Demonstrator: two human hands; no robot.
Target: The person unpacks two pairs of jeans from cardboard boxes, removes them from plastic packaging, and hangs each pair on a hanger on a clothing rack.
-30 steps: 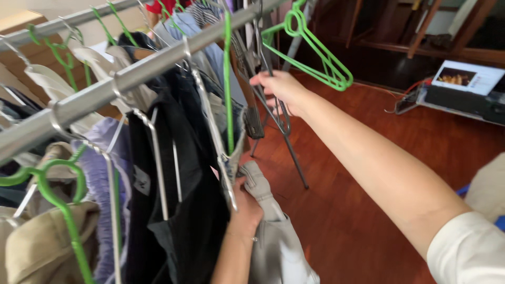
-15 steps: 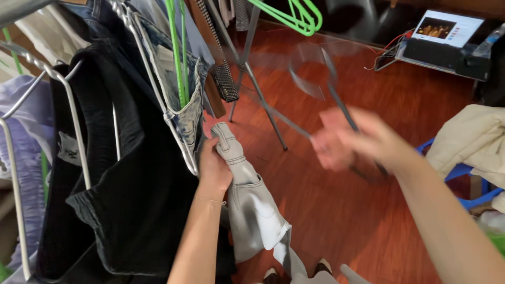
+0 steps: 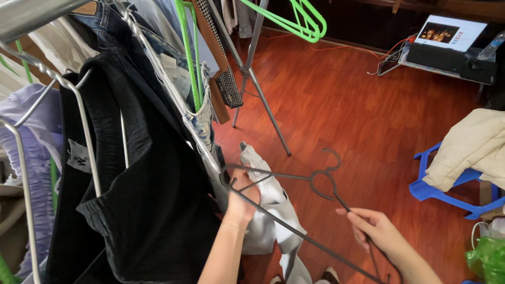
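A: Left hand (image 3: 243, 197)?
B: Grip clenched on pale grey garment (image 3: 268, 210), 6 o'clock, beside rack.
A: Right hand (image 3: 376, 229)?
B: Grip grasping dark wire hanger (image 3: 294, 205), 5 o'clock, hook toward 12.

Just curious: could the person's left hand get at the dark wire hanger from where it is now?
Probably yes: the left hand, gripping the pale grey garment, sits right against the dark wire hanger, with nothing between.
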